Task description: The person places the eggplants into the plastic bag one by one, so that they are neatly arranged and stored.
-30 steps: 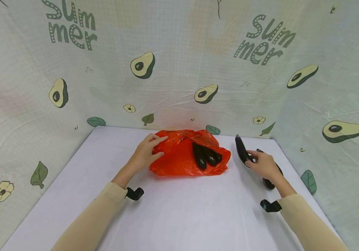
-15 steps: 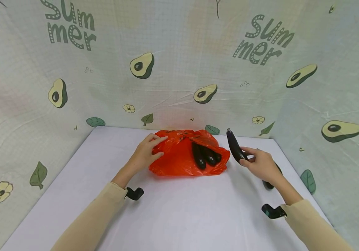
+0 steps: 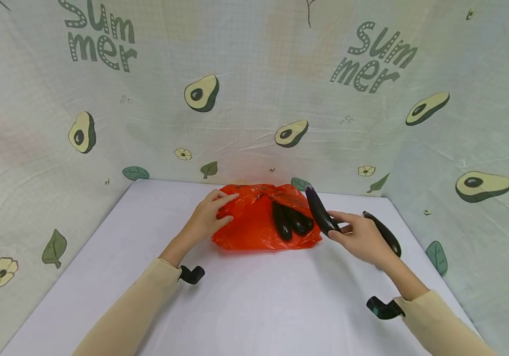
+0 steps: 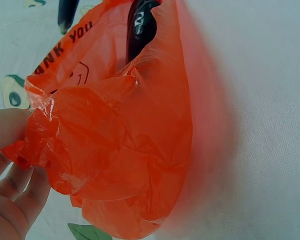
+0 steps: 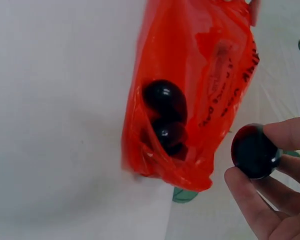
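Observation:
My right hand pinches the lower end of a dark, glossy eggplant between thumb and fingers, its stem end tilted up. In the head view this eggplant overlaps the right edge of a red plastic bag. Seen from the right wrist, its round end is beside the bag's mouth. Dark eggplants lie inside the bag, partly covered by the plastic. At the bag's left side, my left hand holds a bunched corner of it between thumb and fingers.
Another eggplant lies on the white tabletop to the right, partly behind my right hand. A pale cloth printed with avocados hangs behind and along both sides of the table.
My right hand has lifted the eggplant off the table and carried it left to the bag. An eggplant on the right has come into fuller view. My left hand stays in place.

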`<state>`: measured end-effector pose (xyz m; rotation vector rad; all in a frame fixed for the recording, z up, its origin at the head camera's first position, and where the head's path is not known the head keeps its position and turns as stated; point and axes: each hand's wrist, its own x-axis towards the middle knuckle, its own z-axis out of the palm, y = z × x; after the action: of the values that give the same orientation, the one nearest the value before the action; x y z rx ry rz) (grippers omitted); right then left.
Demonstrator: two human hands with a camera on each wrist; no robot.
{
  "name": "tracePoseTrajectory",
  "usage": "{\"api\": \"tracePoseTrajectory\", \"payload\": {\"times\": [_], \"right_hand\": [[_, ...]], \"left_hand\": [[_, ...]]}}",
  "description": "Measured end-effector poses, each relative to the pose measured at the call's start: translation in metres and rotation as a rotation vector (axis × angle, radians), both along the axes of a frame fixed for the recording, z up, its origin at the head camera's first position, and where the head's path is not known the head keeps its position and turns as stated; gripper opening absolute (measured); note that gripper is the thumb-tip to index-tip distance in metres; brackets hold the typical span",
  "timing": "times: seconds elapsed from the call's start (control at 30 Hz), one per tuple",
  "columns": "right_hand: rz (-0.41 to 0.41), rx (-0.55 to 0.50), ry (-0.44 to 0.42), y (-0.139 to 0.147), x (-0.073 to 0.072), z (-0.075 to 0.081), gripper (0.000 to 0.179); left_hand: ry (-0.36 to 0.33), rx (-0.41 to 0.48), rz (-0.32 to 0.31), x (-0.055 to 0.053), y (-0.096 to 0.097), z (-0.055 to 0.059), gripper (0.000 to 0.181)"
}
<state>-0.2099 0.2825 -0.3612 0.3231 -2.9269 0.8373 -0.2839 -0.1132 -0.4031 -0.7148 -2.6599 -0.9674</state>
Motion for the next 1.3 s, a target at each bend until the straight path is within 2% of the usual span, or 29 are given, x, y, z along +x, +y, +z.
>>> {"api": "tracePoseTrajectory", "payload": {"times": [0.2,0.53,0.93,1.3], "right_hand": [[0.064,-0.039,0.016,-0.01,0.003,0.0,0.05],[0.1,-0.085,-0.018,-0.021,0.006,-0.009,0.05],[0.173,-0.103,-0.013,-0.034,0.007,-0.009,0.047],[0.192,-0.124,-0.078,-0.042,0.014,-0.011,0.049]], "left_hand": [[0.021,-0.004,-0.001,0.0,0.001,0.0,0.064],[0.021,0.002,-0.004,0.001,0.0,-0.001,0.063],[0.021,0.011,-0.001,0.002,0.0,0.0,0.064],[0.024,0.01,0.002,0.001,-0.001,0.0,0.064]]}}
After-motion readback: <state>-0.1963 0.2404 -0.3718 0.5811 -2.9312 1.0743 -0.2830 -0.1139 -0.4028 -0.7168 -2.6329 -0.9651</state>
